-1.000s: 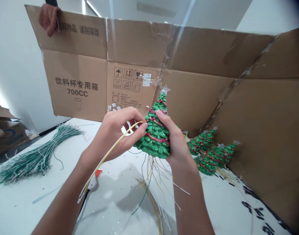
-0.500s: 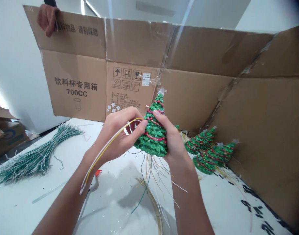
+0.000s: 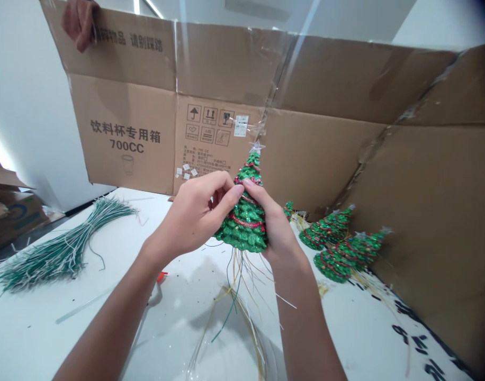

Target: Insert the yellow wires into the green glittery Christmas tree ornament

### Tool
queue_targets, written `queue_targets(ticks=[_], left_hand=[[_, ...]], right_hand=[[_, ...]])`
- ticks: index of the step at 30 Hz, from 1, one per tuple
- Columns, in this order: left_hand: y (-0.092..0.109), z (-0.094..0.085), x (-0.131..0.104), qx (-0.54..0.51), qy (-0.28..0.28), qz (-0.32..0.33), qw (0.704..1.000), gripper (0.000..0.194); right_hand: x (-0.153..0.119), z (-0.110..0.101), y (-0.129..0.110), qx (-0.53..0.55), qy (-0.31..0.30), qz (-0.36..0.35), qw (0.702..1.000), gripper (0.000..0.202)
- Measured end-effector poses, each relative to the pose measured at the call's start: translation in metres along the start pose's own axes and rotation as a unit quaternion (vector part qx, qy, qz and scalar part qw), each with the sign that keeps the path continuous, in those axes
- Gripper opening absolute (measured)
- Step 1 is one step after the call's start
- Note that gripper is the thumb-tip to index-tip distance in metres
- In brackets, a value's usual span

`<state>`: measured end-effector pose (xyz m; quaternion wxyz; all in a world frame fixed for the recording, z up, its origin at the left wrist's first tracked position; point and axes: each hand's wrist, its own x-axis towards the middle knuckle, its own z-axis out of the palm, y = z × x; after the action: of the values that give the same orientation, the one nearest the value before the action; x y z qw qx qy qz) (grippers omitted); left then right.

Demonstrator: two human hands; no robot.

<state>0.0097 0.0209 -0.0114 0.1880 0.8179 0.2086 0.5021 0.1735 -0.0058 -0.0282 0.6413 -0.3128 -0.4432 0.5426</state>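
Note:
A small green Christmas tree (image 3: 246,227) with red garlands and a clear star on top is held upright above the white table. My right hand (image 3: 280,222) is wrapped round its right side, thumb on the front. At the tree's left side, my left hand (image 3: 205,206) has its thumb and forefinger pinched together; what lies between the fingertips is too small to make out. Thin white, yellow and green wires (image 3: 239,272) hang from beneath the tree.
A bundle of green and white wires (image 3: 68,248) lies on the table (image 3: 155,349) at left. More decorated trees (image 3: 346,254) lie at right. Cardboard (image 3: 325,153) stands behind. A coil of yellowish wire (image 3: 252,328) and an orange-red item (image 3: 162,276) are in front.
The white and yellow wires that lay over my left hand and forearm are off them; similar strands now show lower down by the coil. My left fingertips have moved slightly up and right.

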Motion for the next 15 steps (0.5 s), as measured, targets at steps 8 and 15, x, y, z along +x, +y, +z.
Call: queue_targets(ticks=[8,15], left_hand=[[-0.0006,-0.0008,-0.0006,0.001,-0.001,0.0,1.0,0.03],[0.0017,-0.0005,-0.0008,-0.01,0.002,-0.007,1.0,0.028]], right_hand=[[0.0,-0.0001,-0.0001,0.001,0.002,0.004,1.0,0.024],[-0.0013,-0.0045,-0.0062,-0.013,0.018,-0.021,1.0,0.024]])
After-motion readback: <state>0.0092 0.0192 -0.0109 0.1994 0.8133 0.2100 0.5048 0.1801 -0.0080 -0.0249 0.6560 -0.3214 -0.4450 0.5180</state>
